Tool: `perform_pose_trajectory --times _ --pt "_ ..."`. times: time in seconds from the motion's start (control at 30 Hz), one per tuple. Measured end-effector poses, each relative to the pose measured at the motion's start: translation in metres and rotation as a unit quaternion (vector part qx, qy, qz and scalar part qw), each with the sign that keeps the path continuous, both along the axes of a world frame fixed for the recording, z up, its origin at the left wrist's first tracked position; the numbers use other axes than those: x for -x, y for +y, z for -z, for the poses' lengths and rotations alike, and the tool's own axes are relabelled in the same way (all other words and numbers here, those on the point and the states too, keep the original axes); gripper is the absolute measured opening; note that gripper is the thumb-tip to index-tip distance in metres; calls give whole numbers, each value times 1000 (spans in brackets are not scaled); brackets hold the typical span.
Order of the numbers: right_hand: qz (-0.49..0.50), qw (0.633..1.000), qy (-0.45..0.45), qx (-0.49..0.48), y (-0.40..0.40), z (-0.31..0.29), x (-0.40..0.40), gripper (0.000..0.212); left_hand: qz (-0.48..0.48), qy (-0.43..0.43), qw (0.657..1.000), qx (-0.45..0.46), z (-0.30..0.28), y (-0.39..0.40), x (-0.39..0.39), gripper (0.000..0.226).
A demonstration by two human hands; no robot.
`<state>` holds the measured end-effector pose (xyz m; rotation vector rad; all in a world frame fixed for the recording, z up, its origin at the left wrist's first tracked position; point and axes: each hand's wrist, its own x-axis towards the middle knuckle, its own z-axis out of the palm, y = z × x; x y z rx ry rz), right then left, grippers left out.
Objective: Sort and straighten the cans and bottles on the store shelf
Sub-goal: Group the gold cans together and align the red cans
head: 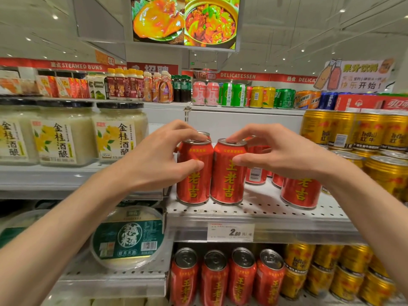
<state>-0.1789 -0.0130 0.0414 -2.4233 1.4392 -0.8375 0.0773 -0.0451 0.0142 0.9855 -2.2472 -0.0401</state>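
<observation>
Two red cans with yellow characters stand upright side by side at the front of the perforated white shelf (260, 208). My left hand (159, 160) grips the left red can (194, 182), thumb on its front and fingers over its top rim. My right hand (280, 155) holds the right red can (228, 180) the same way, fingertips on its lid. A third red can (301, 193) stands further right at the shelf front, partly behind my right wrist. More red cans (256, 173) stand behind, some turned with the barcode outward.
Gold Red Bull cans (364, 133) are stacked at the right. Glass jars of rice wine (64, 133) fill the left shelf, with round tubs (128, 237) below. A lower shelf holds a row of red cans (227, 277) and gold cans. A price tag (230, 231) hangs on the shelf edge.
</observation>
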Motion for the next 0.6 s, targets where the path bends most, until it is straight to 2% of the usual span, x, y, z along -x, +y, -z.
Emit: perform_pose_trajectory --times 0.13,0.3,0.47,0.6 --pt "8 1000 10 12 -1 1 1 38 -9 -6 1000 3 0 0 1 54" --pt "11 995 60 75 1 0 0 38 -31 -41 998 33 0 5 3 51" --pt "15 991 113 76 10 1 9 44 -54 -73 994 57 -4 9 8 59" --pt "92 980 95 148 19 -4 38 41 -42 -88 993 73 -14 12 28 73"
